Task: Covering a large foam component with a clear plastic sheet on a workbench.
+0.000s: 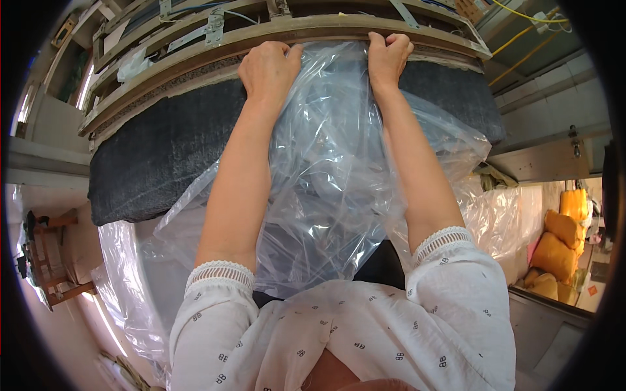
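Clear plastic sheet [329, 98] held near a brown rail [326, 27]

The left hand [269, 70] and the right hand [389, 60] stand apart, each with its fingers closed on the sheet's upper edge. The sheet spans the space between them, just below the rail, and its crumpled lower part covers some of a dark cloth [169, 146] and reaches toward the person's white shirt [355, 345]

A clear, crumpled plastic sheet [326, 163] drapes over dark fabric [169, 143].
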Demonstrator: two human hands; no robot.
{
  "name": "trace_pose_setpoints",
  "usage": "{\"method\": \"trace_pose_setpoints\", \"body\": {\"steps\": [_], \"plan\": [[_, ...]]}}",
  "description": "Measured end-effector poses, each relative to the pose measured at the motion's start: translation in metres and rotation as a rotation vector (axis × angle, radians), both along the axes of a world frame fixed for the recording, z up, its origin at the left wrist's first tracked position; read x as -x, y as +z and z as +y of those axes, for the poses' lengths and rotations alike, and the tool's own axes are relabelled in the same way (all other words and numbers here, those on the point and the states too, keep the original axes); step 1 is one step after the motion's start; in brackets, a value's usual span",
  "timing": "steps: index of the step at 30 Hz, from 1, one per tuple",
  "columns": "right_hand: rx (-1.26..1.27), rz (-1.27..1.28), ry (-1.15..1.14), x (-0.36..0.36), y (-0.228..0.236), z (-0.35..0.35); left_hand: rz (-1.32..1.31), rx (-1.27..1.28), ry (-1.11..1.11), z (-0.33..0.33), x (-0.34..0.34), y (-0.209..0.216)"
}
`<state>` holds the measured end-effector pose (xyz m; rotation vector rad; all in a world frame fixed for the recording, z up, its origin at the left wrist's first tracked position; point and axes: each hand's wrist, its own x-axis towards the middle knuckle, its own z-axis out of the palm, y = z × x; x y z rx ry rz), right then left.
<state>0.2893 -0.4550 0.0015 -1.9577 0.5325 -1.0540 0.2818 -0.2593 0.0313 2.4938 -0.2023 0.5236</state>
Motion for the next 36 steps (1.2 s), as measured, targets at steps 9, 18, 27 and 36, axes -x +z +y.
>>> {"method": "trace_pose_setpoints", "body": {"steps": [9,18,27,36], "plan": [[-0.102,-0.044,0.021,-0.001,0.002,-0.001,0.024,-0.015,-0.028,0.002,0.0,0.001],[0.092,0.228,0.016,0.01,0.015,0.003,0.011,0.218,-0.153,-0.001,0.003,0.006],[-0.239,0.029,0.976,0.142,0.105,0.01,0.075,0.799,-0.572,0.041,0.059,0.059],[-0.118,-0.024,1.026,0.212,0.14,0.015,-0.107,0.231,-0.845,-0.012,0.128,0.144]]}}
